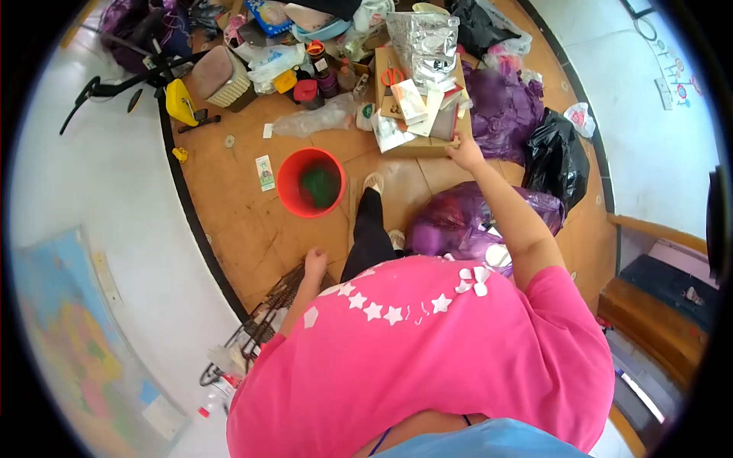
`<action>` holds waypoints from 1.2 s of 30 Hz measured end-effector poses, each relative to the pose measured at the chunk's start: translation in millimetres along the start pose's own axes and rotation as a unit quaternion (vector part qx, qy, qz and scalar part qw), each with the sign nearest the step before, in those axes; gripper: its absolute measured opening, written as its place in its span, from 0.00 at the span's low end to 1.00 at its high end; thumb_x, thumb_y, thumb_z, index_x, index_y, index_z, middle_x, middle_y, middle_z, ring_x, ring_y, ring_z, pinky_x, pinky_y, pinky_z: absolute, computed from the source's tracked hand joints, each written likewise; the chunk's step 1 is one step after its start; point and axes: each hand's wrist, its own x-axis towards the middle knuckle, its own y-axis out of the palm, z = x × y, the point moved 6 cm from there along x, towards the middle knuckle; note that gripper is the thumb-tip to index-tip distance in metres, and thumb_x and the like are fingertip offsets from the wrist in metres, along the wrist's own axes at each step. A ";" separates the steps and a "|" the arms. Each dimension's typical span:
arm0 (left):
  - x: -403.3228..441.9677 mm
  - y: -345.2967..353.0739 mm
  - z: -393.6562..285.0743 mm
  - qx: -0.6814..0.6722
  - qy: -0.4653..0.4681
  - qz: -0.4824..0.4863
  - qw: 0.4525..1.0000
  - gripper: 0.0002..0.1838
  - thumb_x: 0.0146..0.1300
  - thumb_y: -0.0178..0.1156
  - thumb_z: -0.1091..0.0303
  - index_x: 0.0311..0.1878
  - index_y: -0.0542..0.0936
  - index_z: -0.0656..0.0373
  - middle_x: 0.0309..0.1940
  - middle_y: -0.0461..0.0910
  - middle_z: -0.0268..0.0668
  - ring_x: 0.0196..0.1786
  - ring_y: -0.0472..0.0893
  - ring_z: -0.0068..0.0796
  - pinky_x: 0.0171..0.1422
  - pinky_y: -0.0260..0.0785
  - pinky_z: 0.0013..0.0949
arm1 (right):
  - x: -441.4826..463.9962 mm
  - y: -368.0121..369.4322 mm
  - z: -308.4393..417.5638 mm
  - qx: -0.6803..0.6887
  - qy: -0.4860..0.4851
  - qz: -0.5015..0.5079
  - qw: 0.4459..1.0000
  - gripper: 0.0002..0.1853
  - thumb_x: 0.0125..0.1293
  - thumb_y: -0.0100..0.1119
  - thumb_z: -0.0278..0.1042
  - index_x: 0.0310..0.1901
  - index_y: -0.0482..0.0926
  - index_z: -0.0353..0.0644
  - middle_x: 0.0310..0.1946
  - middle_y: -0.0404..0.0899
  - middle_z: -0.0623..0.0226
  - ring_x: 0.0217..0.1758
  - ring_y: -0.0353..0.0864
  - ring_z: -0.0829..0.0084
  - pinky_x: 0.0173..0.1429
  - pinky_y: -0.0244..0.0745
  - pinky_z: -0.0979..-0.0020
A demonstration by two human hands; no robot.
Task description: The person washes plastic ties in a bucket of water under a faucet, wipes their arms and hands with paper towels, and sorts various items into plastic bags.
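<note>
One card point(265, 173) lies on the floor up and left of the left hand, and one red bucket point(282, 180) stands just above that hand. The left hand point(315, 262) has its fingers curled in, with nothing seen in it. One pair of scissors point(392, 77) and one foil bag point(424, 40) rest on the one cardboard box point(424, 148), up and left of the right hand point(464, 152). That hand touches the box's near right corner; whether it pinches the cardboard I cannot tell. Two purple bags, one upper point(498, 107), one lower point(450, 217), lie beside it, and one black bag point(557, 160) to its right.
</note>
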 end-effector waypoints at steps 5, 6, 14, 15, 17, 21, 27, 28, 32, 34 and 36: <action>82.8 -7.8 -129.9 0.073 0.045 0.022 0.996 0.26 0.51 0.66 0.59 0.50 0.74 0.64 0.41 0.78 0.48 0.46 0.77 0.45 0.52 0.69 0.39 | 68.0 3.3 -5.9 0.001 0.029 -0.016 0.999 0.34 0.51 0.63 0.43 0.58 0.66 0.34 0.52 0.72 0.45 0.57 0.71 0.52 0.61 0.66 0.62; 100.5 -5.1 -154.4 0.073 0.094 0.044 0.992 0.28 0.49 0.67 0.59 0.52 0.72 0.63 0.43 0.77 0.49 0.47 0.77 0.46 0.53 0.69 0.40 | 81.0 8.0 -3.2 0.008 0.030 -0.018 0.999 0.35 0.50 0.65 0.43 0.58 0.66 0.34 0.53 0.71 0.45 0.58 0.70 0.52 0.61 0.66 0.62; 180.0 56.9 -337.2 0.216 0.216 0.146 0.941 0.47 0.42 0.72 0.56 0.64 0.59 0.61 0.59 0.62 0.53 0.59 0.69 0.47 0.61 0.65 0.40 | 169.4 53.3 24.0 -0.013 0.058 -0.009 0.998 0.38 0.47 0.69 0.45 0.57 0.65 0.35 0.54 0.68 0.48 0.56 0.71 0.52 0.59 0.68 0.60; 186.7 71.7 -357.2 0.211 0.227 0.148 0.939 0.51 0.40 0.73 0.55 0.65 0.56 0.60 0.59 0.62 0.53 0.61 0.66 0.48 0.63 0.63 0.40 | 179.4 58.8 26.7 -0.014 0.059 -0.007 0.998 0.38 0.47 0.69 0.45 0.57 0.65 0.35 0.54 0.68 0.48 0.56 0.71 0.52 0.59 0.68 0.60; 206.8 100.7 -394.5 0.205 0.238 0.151 0.937 0.56 0.37 0.75 0.53 0.67 0.53 0.59 0.60 0.61 0.53 0.64 0.63 0.50 0.65 0.60 0.41 | 200.7 72.6 23.0 -0.028 0.101 0.015 0.994 0.40 0.46 0.70 0.47 0.58 0.64 0.37 0.56 0.66 0.49 0.56 0.71 0.52 0.57 0.69 0.59; 238.6 148.3 -450.8 0.223 0.251 0.141 0.931 0.68 0.27 0.78 0.50 0.70 0.43 0.57 0.65 0.53 0.52 0.66 0.59 0.50 0.66 0.59 0.42 | 227.3 91.5 14.8 -0.109 0.066 -0.062 0.990 0.34 0.46 0.70 0.48 0.55 0.70 0.45 0.55 0.66 0.54 0.56 0.71 0.57 0.58 0.67 0.56; 259.7 187.1 -491.6 0.268 0.286 0.130 0.911 0.77 0.21 0.79 0.48 0.71 0.34 0.55 0.70 0.41 0.50 0.70 0.52 0.50 0.67 0.57 0.47 | 241.3 96.5 -10.0 0.025 0.015 -0.071 0.997 0.18 0.51 0.65 0.38 0.43 0.78 0.41 0.50 0.74 0.55 0.51 0.76 0.59 0.53 0.70 0.58; 261.6 192.0 -493.1 0.257 0.302 0.125 0.909 0.77 0.21 0.79 0.49 0.71 0.34 0.54 0.71 0.39 0.49 0.71 0.51 0.50 0.68 0.56 0.47 | 238.2 93.9 -10.4 0.101 -0.028 -0.099 0.990 0.16 0.53 0.64 0.35 0.43 0.78 0.39 0.48 0.76 0.55 0.48 0.78 0.59 0.50 0.72 0.60; 263.6 203.2 -502.6 0.247 0.326 0.132 0.903 0.76 0.22 0.79 0.50 0.71 0.33 0.53 0.71 0.36 0.47 0.71 0.49 0.52 0.69 0.53 0.49 | 230.9 103.9 -27.5 0.403 -0.053 -0.139 0.903 0.13 0.55 0.61 0.28 0.43 0.78 0.35 0.45 0.78 0.55 0.42 0.80 0.60 0.44 0.74 0.66; 261.4 205.0 -507.7 0.261 0.329 0.132 0.898 0.76 0.22 0.79 0.50 0.71 0.33 0.54 0.71 0.35 0.47 0.71 0.49 0.52 0.69 0.52 0.49 | 223.8 84.4 -12.9 0.272 -0.025 -0.068 0.959 0.14 0.57 0.60 0.26 0.46 0.76 0.33 0.36 0.80 0.60 0.37 0.80 0.71 0.40 0.73 0.72; 256.6 206.6 -516.2 0.250 0.361 0.123 0.890 0.77 0.21 0.79 0.49 0.71 0.34 0.56 0.72 0.34 0.47 0.69 0.54 0.53 0.66 0.55 0.49 | 227.0 92.5 -24.3 0.329 0.006 -0.041 0.943 0.14 0.58 0.60 0.27 0.45 0.76 0.32 0.33 0.80 0.64 0.33 0.77 0.75 0.38 0.72 0.74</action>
